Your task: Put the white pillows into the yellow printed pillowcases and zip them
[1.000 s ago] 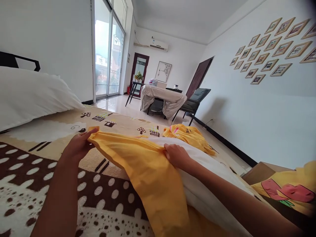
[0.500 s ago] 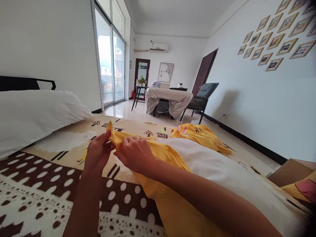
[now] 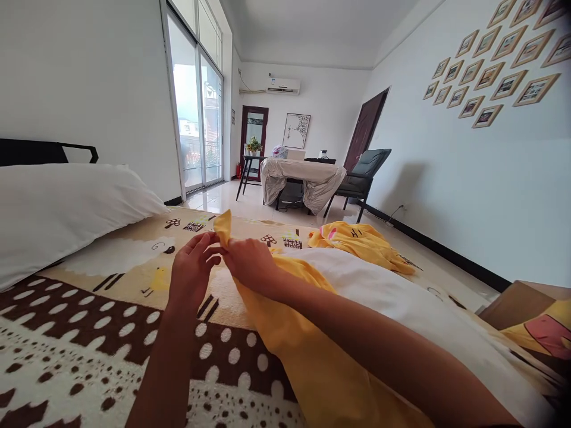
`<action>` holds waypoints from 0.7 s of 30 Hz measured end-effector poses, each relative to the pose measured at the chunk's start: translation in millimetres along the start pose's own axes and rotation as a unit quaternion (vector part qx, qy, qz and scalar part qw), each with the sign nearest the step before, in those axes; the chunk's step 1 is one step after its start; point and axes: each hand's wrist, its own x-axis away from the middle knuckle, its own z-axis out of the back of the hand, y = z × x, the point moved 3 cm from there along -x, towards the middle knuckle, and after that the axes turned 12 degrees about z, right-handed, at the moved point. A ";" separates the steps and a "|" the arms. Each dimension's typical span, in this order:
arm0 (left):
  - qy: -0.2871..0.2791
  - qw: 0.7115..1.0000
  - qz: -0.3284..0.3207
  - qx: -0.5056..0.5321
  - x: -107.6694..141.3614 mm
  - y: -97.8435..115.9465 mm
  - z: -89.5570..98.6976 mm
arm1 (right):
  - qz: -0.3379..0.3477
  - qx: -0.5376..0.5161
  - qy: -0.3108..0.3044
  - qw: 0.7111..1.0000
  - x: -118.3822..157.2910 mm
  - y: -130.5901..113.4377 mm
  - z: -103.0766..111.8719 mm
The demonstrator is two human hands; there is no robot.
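A length of yellow cloth (image 3: 285,333), which looks like a fabric cover, lies in folds on the bed, partly under my right forearm. My right hand (image 3: 250,261) is closed round its far end, and a small corner of it stands up above the fingers. My left hand (image 3: 191,264) is close beside, its curled fingertips at the left edge of that corner. A white padded piece (image 3: 383,285), a quilt or long pillow, lies along the right side of the yellow cloth. Where the two overlap is partly hidden by my arm.
A patterned blanket (image 3: 147,351) covers the bed. A white pillow (image 3: 66,214) lies at left, and another crumpled yellow cloth (image 3: 361,244) lies at the far edge. A cardboard box (image 3: 513,303) stands at right. Beyond are a covered table (image 3: 307,172) and a chair (image 3: 366,178).
Both hands and the held corner have moved a little to the right. The corner now sticks up higher, and the left fingers have loosened and spread somewhat.
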 end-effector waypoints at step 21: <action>-0.010 0.959 -0.005 -0.282 8.3 -56.6 -34.9 | -0.066 -0.179 0.113 0.975 -12.2 25.3 24.8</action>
